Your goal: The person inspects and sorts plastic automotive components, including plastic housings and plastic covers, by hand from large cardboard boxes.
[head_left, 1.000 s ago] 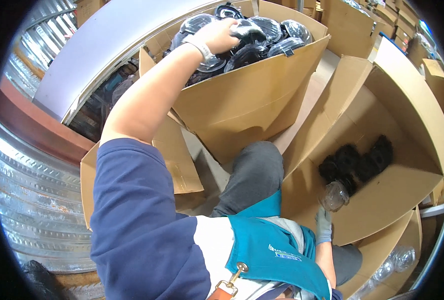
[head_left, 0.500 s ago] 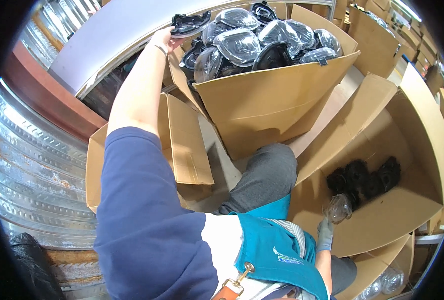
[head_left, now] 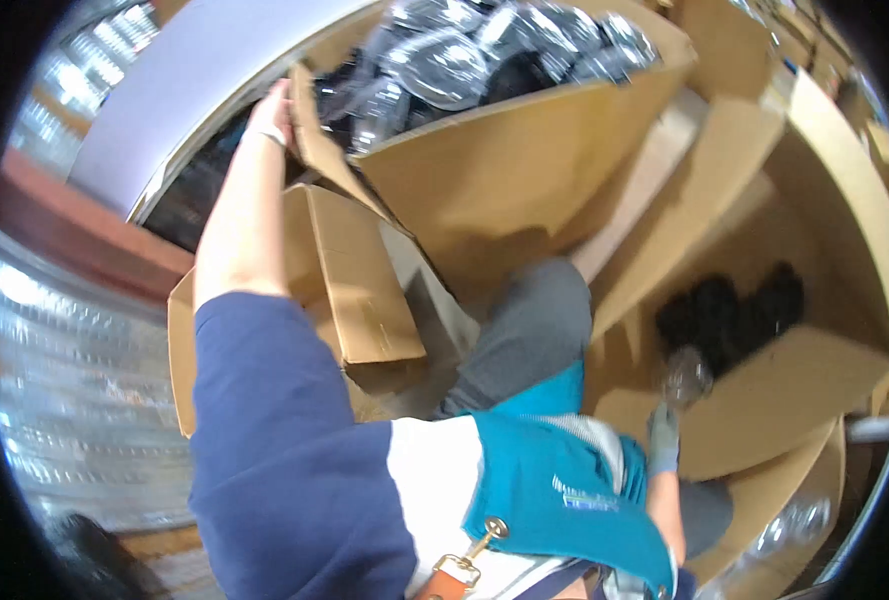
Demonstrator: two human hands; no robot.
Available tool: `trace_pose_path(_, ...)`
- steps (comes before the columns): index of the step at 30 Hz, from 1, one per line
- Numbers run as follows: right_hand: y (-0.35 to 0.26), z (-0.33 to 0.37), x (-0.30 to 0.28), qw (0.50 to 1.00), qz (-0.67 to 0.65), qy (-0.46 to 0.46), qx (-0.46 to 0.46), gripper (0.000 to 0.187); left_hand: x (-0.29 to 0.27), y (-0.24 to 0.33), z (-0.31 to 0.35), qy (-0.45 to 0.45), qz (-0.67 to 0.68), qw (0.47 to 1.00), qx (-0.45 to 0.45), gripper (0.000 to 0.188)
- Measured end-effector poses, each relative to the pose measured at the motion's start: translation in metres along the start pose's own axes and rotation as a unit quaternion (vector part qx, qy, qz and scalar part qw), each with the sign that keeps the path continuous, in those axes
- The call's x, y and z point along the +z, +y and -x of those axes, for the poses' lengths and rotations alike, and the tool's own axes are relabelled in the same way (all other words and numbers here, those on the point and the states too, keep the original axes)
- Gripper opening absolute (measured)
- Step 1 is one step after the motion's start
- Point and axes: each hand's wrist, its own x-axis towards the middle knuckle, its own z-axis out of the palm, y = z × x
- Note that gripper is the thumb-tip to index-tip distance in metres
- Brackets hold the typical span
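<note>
Since half a second ago, the left hand has come down from above the corner of the large box, and the black part that it was carrying is no longer being visible.

At the far left of the frame, silver ribbed sheets are standing under a reddish beam, and a dark bag is lying in the lower left corner. In the upper left, a pale panel is sloping behind the left hand, which is staying just beside the left wall of the large box. It is looking blurred, so I cannot tell whether its fingers are grasping something. Below it, a smaller box is standing. At the upper centre, black parts with clear covers are filling the large box.

To the right of the lower centre, the gloved right hand is pointing upward, and its fingers are grasping a clear cover by the lower edge. Beyond it, dark pieces are lying inside the right-hand box. In the lower right, more clear covers are resting in another box.
</note>
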Motion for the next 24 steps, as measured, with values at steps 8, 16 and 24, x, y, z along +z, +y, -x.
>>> trace_pose_path(8,-0.074,-0.033,-0.038,0.98,-0.038,0.18,-0.069,0.045,0.072,0.019,0.317,-0.251,0.185,0.739,0.597,0.026)
trace_pose_path(16,-0.11,-0.074,-0.119,0.884,-0.275,0.336,-0.173,0.032,0.27,-0.171,0.528,-0.792,-0.082,0.592,0.128,0.024)
trace_pose_path(24,-0.124,-0.069,-0.115,0.849,-0.335,0.4,-0.084,0.037,0.489,-0.369,0.632,-0.419,-0.05,0.767,-0.484,0.035)
